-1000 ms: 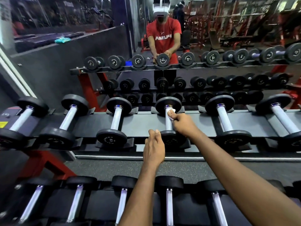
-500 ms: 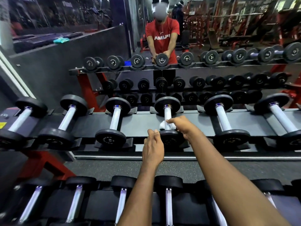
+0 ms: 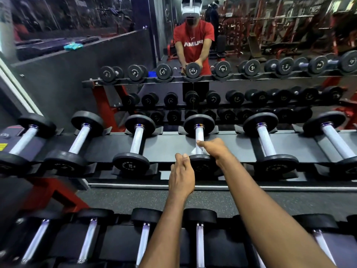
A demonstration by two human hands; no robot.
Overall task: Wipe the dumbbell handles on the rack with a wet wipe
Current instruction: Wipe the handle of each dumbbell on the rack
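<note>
Several black dumbbells with white knurled handles lie in a row on the top shelf of the rack. My right hand grips the near end of the middle dumbbell's handle, just behind its near weight. A white wet wipe is wrapped under the fingers, with only a small patch showing left of the handle. With curled fingers, my left hand holds the left edge of that dumbbell's near weight.
Neighbouring dumbbells lie left and right on the same shelf. A lower shelf of dumbbells runs under my forearms. A mirror behind the rack reflects me and the gym. The red rack frame stands lower left.
My right hand slid the wipe along the handle from the far weight down to the near weight. My left hand stayed on the near weight.
</note>
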